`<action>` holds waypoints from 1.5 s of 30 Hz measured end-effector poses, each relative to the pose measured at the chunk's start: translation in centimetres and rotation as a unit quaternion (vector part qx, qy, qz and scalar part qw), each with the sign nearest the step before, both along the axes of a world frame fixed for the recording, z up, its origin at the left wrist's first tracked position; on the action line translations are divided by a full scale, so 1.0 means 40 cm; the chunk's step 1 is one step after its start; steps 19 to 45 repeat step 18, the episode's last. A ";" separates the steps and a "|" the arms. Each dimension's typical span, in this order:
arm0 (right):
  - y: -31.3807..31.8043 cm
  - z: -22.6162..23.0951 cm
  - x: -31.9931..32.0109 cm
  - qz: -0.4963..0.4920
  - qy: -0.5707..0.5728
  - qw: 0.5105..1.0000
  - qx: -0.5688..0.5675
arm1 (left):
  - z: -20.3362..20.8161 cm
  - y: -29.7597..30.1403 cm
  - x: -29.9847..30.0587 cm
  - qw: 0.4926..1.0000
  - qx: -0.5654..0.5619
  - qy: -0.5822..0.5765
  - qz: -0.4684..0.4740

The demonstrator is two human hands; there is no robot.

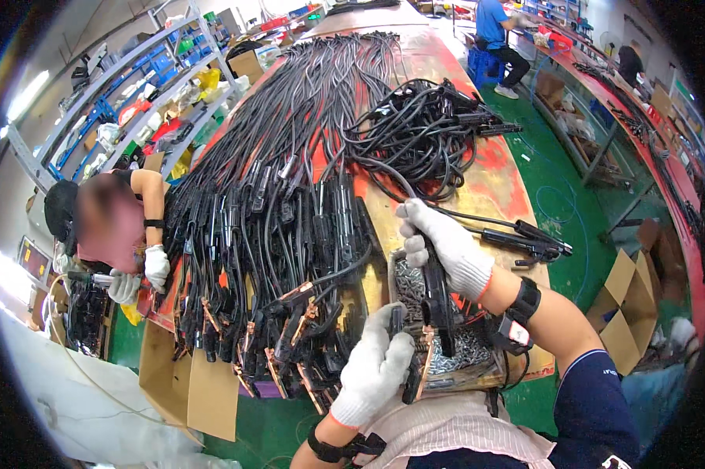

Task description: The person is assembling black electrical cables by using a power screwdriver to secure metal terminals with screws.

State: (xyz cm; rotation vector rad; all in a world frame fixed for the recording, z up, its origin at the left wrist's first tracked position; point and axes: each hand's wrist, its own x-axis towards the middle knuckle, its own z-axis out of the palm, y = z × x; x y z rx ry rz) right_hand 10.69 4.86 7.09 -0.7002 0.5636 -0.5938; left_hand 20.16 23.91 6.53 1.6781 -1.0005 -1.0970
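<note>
My right hand (pixel 446 246), in a white knit glove, is closed round the upper end of a black handle (pixel 437 301); a thick black cable leads away from it. Lower and to the left, my gloved left hand (pixel 372 363) grips a black part with a copper jaw strip (pixel 425 363), which looks like a welding electrode holder. Whether the two held pieces are joined cannot be made out. Right beneath them is a metal tray (pixel 394 275) with loose silver screws (pixel 462 352). Many similar black holders (pixel 344 215) with copper ends lie in rows at my left.
Long cables (pixel 313 86) run to the table's far end. A coiled cable heap (pixel 423 133) and loose black holders (pixel 528 242) lie at right. A gloved co-worker (pixel 110 227) is at left, another person (pixel 493 35) far right. Cardboard boxes (pixel 212 395) stand below; shelves (pixel 133 102) line the left.
</note>
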 end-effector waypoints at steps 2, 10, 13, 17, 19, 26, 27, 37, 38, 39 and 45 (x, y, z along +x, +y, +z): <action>0.004 0.017 0.018 -0.049 -0.017 0.999 0.010 | -0.015 0.004 0.000 0.995 -0.052 -0.089 -0.012; -0.010 0.020 0.042 -0.059 -0.089 0.993 0.049 | -0.002 -0.019 -0.018 0.940 -0.151 -0.304 0.038; -0.018 0.020 0.019 -0.098 -0.037 0.994 0.038 | 0.004 -0.032 -0.044 0.957 -0.134 -0.254 0.039; -0.059 -0.007 -0.073 -0.064 0.285 0.833 -0.471 | -0.039 -0.070 -0.075 0.968 -0.073 -0.233 0.062; -0.099 0.030 -0.146 -0.100 0.317 0.809 -0.484 | -0.039 -0.136 -0.111 0.971 -0.112 -0.211 0.028; -0.099 0.030 -0.146 -0.100 0.317 0.809 -0.484 | -0.039 -0.136 -0.111 0.971 -0.112 -0.211 0.028; -0.099 0.030 -0.146 -0.100 0.317 0.809 -0.484 | -0.039 -0.136 -0.111 0.971 -0.112 -0.211 0.028; -0.099 0.030 -0.146 -0.100 0.317 0.809 -0.484 | -0.039 -0.136 -0.111 0.971 -0.112 -0.211 0.028; -0.099 0.030 -0.146 -0.100 0.317 0.809 -0.484 | -0.039 -0.136 -0.111 0.971 -0.112 -0.211 0.028; -0.099 0.030 -0.146 -0.100 0.317 0.809 -0.484 | -0.039 -0.136 -0.111 0.971 -0.112 -0.211 0.028; -0.099 0.030 -0.146 -0.100 0.317 0.809 -0.484 | -0.039 -0.136 -0.111 0.971 -0.112 -0.211 0.028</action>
